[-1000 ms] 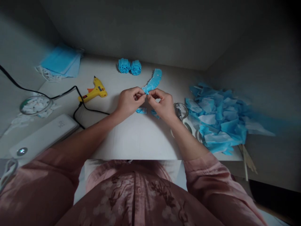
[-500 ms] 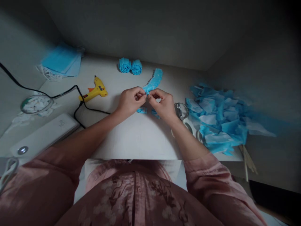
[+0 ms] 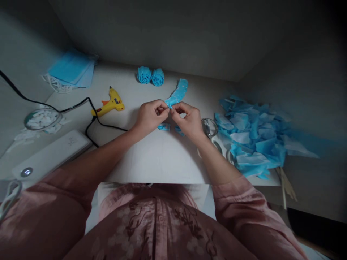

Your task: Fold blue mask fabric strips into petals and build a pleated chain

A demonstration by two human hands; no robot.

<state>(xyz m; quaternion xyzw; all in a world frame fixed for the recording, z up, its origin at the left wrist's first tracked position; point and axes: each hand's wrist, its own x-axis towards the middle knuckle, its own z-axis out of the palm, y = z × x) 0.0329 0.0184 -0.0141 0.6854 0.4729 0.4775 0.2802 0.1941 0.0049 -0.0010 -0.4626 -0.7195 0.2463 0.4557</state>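
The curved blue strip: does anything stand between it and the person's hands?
Nothing visible does. The left hand and the right hand both pinch the near end of the blue strip. The two blue rosettes lie beyond the hands and the yellow glue gun to their left, so neither is in between.

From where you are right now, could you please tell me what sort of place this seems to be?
Probably a craft workspace at a white table: the yellow glue gun, blue rosettes and heap of blue scraps suggest it.
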